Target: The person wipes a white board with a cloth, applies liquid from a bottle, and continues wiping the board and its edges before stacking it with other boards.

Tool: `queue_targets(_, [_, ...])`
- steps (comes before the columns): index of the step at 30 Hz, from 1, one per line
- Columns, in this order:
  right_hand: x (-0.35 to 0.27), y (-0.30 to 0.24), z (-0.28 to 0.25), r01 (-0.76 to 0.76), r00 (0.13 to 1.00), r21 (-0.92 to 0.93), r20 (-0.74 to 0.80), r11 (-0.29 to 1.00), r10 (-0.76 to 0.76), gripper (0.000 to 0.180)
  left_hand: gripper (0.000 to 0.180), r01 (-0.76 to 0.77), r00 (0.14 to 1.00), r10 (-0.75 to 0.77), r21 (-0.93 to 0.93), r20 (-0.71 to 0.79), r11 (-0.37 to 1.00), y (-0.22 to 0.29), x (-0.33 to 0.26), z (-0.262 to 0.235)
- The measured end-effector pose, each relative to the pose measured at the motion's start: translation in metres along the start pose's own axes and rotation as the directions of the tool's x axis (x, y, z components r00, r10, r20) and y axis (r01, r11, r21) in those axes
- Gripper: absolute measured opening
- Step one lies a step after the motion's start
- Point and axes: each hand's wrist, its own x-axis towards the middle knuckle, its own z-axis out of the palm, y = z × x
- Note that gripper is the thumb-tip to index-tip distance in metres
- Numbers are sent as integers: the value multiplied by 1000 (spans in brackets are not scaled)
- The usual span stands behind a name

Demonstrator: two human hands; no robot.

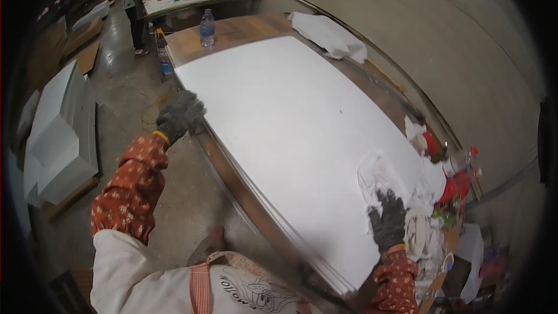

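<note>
A large white panel (279, 134) lies flat on a brown work table, and layered edges show along its near left side, as of several sheets stacked. My left hand (181, 115), in a dark grey knit glove, is closed over the panel's left edge; motion blurs the fingers slightly. At the panel's right end, my right hand (388, 218) wears the same kind of glove. It presses a crumpled white cloth (379, 173) against the surface, with the cloth bunched ahead of the fingers. What lies under the palm is hidden.
A water bottle (207, 28) stands at the table's far end, near a draped white sheet (328, 35). Bottles with red parts (456, 186) and rags (423, 235) crowd the right side. White foam-like blocks (61, 139) stand on the left floor; a person (133, 6) stands farther back.
</note>
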Motion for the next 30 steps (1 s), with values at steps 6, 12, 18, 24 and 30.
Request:
queue_targets(6, [104, -189, 26, 626, 743, 97, 226, 773, -630, 59, 33, 227, 961, -185, 207, -206, 952, -41, -9, -18])
queue_targets(12, [158, 36, 80, -106, 914, 134, -378, 985, 149, 38, 42, 237, 954, -217, 78, -207, 968, -63, -7, -7])
queue_targets(18, [192, 60, 65, -770, 637, -109, -62, 629, 768, 56, 50, 377, 867, -433, -245, -246, 893, -97, -8, -6])
queue_targets(24, [262, -20, 73, -369, 915, 121, -129, 922, 383, 45, 53, 271, 891, -414, -515, -185, 813, -78, 30, -6])
queue_targets(30, [386, -164, 96, -117, 991, 52, -66, 992, 120, 54, 56, 295, 951, -285, -621, 118, 726, -92, 39, -7])
